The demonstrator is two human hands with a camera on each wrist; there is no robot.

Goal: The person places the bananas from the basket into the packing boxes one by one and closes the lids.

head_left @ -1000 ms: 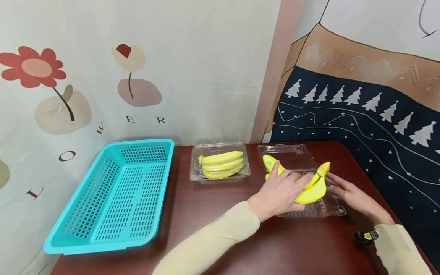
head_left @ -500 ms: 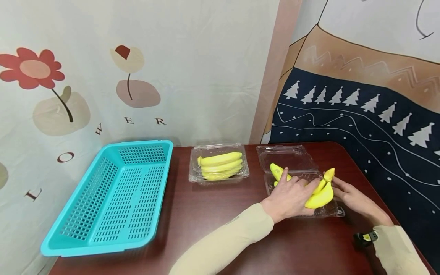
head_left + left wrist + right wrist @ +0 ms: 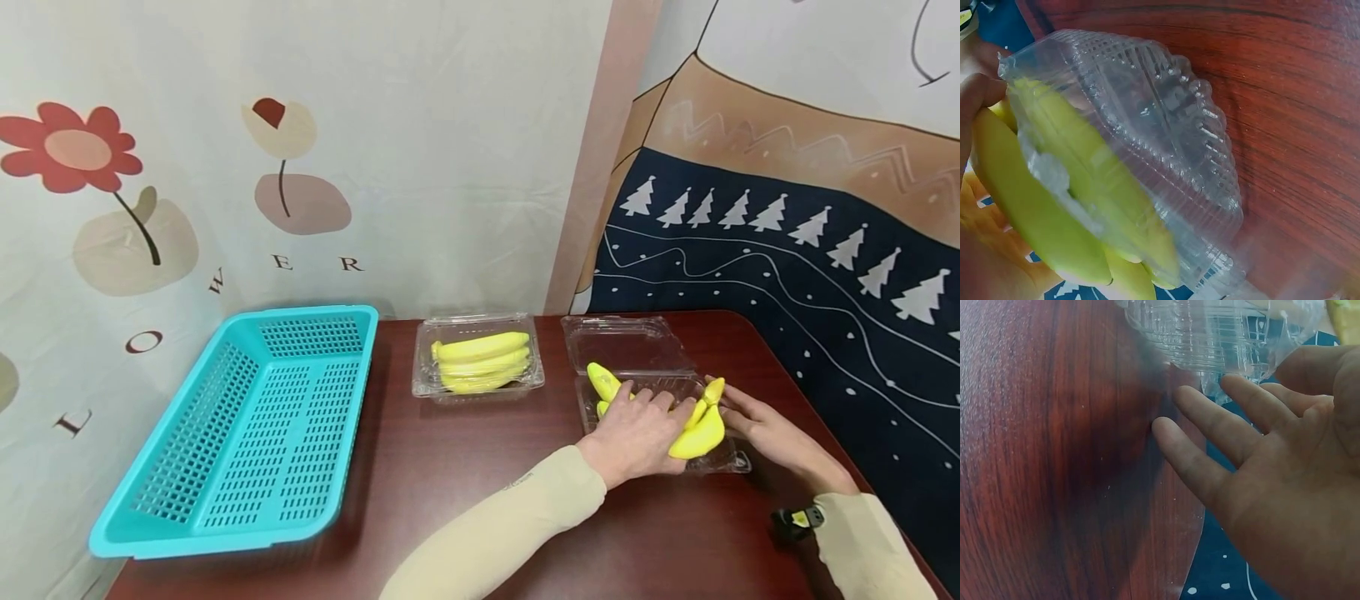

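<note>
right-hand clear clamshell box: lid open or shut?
Open. The clear plastic clamshell box has its lid folded back flat on the table; the yellow banana bunch sits in its base.

I am seeing the basket [image 3: 232, 433] lying at the left of the table [image 3: 465, 483], the closed box [image 3: 477, 360] of bananas sitting to its right, and the open box [image 3: 660, 392] lying further right. A banana bunch [image 3: 693, 429] is resting in the open box's near half, under my left hand [image 3: 637, 433], with my right hand [image 3: 765, 425] lying just right of it.
</note>
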